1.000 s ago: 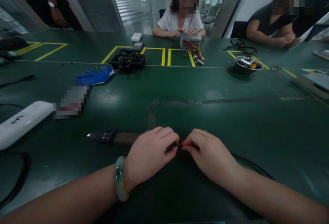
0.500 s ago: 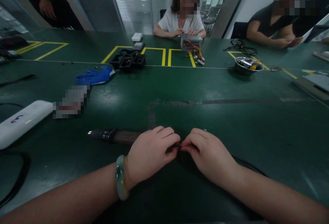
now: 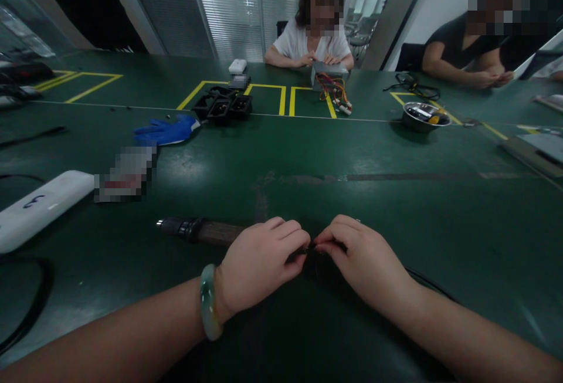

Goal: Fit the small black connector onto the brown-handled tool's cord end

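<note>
A long tool [image 3: 217, 233] lies crosswise in front of me, with a brown body, a ribbed black collar and a small shiny metal tip pointing left. My left hand [image 3: 266, 257], wearing a green bangle [image 3: 211, 302] at the wrist, is closed round its right end and hides it. Fingertips of my right hand [image 3: 358, 254] pinch something tiny and dark right beside that end; its kind is too small to make out. From behind my right wrist a black cable [image 3: 431, 284] runs off to the right.
At left lie a white power bank-like block [image 3: 48, 210], a blue glove [image 3: 167, 131] and a blurred-out flat packet [image 3: 127, 175]. Black sockets [image 3: 222, 103], a wired metal box [image 3: 329, 75] and a metal bowl [image 3: 424, 116] stand farther back. Two people sit across the table.
My right hand has drawn slightly away from the left, leaving a small gap between the fingertips. The view has shifted a little. The standing person's arm at upper left is out of sight.
</note>
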Demonstrator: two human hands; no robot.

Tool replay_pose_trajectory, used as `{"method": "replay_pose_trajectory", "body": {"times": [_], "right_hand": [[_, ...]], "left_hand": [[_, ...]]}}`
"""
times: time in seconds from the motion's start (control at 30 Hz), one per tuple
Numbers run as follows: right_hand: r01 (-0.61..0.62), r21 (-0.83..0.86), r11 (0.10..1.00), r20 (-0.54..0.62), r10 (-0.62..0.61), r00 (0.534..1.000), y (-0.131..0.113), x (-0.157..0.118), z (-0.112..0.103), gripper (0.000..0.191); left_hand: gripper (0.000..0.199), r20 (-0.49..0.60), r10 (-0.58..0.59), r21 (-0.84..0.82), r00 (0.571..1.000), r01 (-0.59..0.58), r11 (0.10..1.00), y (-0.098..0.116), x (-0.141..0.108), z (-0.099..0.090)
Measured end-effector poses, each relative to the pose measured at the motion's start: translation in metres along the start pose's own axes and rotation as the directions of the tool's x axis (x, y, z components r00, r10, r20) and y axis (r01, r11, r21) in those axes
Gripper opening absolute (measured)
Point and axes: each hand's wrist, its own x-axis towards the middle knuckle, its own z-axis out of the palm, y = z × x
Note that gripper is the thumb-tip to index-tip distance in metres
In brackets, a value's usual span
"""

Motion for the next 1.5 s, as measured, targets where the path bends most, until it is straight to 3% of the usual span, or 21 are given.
{"method": "replay_pose_trajectory", "body": {"times": [0.33,0.6,0.97,1.2,1.5], "right_hand": [[0.107,-0.152,0.983,0.02,-0.105,0.994,-0.004,-0.001,0.004,0.014],[0.143,-0.136,0.98,0.028,-0.141,0.99,-0.001,-0.007,0.005,0.014],[0.122,-0.152,0.981,0.023,-0.12,0.993,-0.007,-0.004,0.007,0.016],[0.055,-0.225,0.973,0.053,-0.044,0.998,-0.014,-0.003,0.009,0.016],[0.05,-0.172,0.984,0.064,-0.039,0.997,-0.015,-0.003,0.005,0.017]], "left_hand": [[0.006,0.018,0.002,0.003,1.0,-0.002,1.0,-0.001,0.0,0.002],[0.007,0.018,0.009,-0.022,1.0,-0.008,1.0,-0.003,-0.002,0.002],[0.005,0.01,0.022,-0.011,1.0,-0.021,1.0,-0.003,-0.002,0.005],[0.009,0.023,0.032,0.016,0.999,-0.032,0.999,-0.004,-0.003,0.006],[0.007,-0.005,0.037,0.008,0.999,-0.037,0.999,-0.003,-0.003,0.005]]}}
